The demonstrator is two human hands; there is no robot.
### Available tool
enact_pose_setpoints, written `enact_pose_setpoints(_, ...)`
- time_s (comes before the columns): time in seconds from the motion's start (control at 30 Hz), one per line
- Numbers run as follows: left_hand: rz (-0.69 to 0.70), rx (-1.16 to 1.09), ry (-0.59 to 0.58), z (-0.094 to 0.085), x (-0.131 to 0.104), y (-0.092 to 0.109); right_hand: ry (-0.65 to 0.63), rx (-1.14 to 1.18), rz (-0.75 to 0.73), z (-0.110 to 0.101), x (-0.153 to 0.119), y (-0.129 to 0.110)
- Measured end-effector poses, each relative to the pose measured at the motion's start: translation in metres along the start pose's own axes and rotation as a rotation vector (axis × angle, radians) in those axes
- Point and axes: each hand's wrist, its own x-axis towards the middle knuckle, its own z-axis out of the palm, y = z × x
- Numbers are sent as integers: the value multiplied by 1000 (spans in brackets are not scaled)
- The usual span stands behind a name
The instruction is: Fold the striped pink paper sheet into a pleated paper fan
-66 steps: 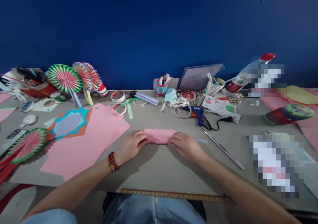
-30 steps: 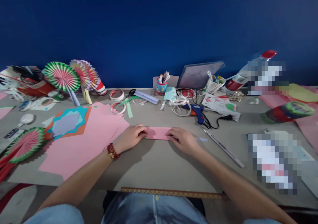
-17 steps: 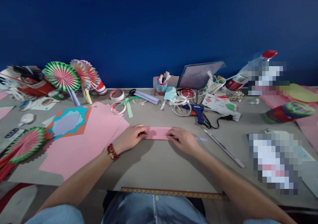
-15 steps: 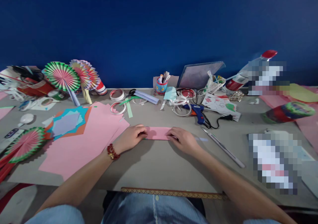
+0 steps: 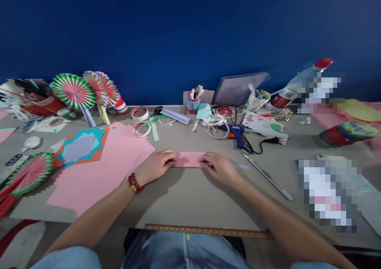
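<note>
A narrow folded strip of pink paper (image 5: pixel 189 159) lies flat on the grey table between my two hands. My left hand (image 5: pixel 159 165) grips its left end with curled fingers, and a red bead bracelet is on that wrist. At the strip's right end, the fingers of my right hand (image 5: pixel 219 167) are closed on the paper. Part of each end is hidden under the fingers. A thin pale strip (image 5: pixel 241 167) shows just beyond my right hand.
Pink sheets (image 5: pixel 98 181) lie at the left, with pleated paper fans (image 5: pixel 74 91) behind. A white cutter (image 5: pixel 268 176) rests right of my right hand. A blue glue gun (image 5: pixel 237 136), tape rolls (image 5: pixel 141 129) and a pen cup (image 5: pixel 193 102) stand farther back.
</note>
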Motion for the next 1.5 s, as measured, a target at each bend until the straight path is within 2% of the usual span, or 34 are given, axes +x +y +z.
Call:
enact_pose_setpoints(0.27, 28, 13, 7, 2, -2, 1, -25, 8, 9, -5, 1, 1)
enact_pose_setpoints(0.53, 40, 4, 0, 3, -1, -2, 1, 35, 17, -12, 0, 14)
enact_pose_setpoints(0.87, 31, 4, -12, 3, -1, -3, -76, 32, -41, -26, 1, 22)
enact_pose_setpoints(1.17, 12, 0, -20, 1, 0, -3, -65, 96, 16, -23, 4, 24)
enact_pose_setpoints(1.5, -10, -33, -7, 3, -1, -3, -76, 100, -15, -24, 4, 25)
